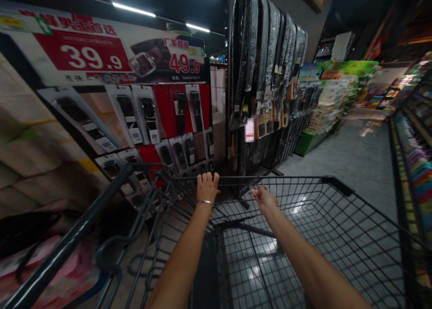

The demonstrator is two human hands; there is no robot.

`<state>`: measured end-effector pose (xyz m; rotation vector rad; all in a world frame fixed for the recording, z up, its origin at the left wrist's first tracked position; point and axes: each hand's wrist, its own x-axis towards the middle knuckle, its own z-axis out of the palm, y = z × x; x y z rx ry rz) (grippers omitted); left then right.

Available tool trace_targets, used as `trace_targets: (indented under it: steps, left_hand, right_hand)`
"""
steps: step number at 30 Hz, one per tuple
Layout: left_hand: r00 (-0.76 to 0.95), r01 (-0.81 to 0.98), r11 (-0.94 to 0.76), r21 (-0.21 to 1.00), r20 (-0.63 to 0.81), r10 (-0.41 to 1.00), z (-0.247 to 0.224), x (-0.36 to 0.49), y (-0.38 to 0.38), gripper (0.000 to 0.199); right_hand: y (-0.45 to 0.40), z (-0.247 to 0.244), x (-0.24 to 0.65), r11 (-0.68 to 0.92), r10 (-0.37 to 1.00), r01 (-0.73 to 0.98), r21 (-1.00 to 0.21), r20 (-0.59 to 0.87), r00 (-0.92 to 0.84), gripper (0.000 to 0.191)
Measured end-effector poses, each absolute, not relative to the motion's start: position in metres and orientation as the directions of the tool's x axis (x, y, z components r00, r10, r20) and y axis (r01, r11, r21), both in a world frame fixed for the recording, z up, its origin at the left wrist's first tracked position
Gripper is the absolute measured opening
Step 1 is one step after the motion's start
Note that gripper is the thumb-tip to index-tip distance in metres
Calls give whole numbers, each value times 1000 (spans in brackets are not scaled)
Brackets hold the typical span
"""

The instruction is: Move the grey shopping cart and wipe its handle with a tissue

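A black wire shopping cart [303, 179] fills the lower half of the head view, its basket bare of goods. My left hand [206, 186], with a bracelet at the wrist, grips the cart's far front rim. My right hand [263, 196] reaches out beside it, fingers curled close to the same rim; whether it holds anything small I cannot tell. The cart's thick handle bar [70, 237] runs along the lower left.
A rack of hanging black belts [266, 52] stands just ahead of the cart. A display of packaged belts [141, 115] under red price signs is on the left. An aisle of grey floor tiles [357, 156] runs ahead on the right, with stocked shelves [415, 160] along its right side.
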<state>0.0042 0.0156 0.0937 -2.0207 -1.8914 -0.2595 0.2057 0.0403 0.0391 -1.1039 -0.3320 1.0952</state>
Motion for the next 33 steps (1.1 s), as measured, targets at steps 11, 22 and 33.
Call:
trace_targets:
  steps: [11, 22, 33]
  left_hand:
    - [105, 978, -29, -206, 368, 924, 98, 6, 11, 69]
    - [110, 989, -63, -136, 375, 920, 100, 6, 11, 68]
    - [139, 980, -73, -186, 370, 919, 100, 3, 11, 67]
  right_hand:
    - [37, 97, 189, 123, 847, -523, -843, -185, 498, 24]
    - [34, 54, 204, 148, 751, -150, -978, 13, 660, 27]
    - [26, -17, 238, -7, 766, -287, -958, -190, 614, 15]
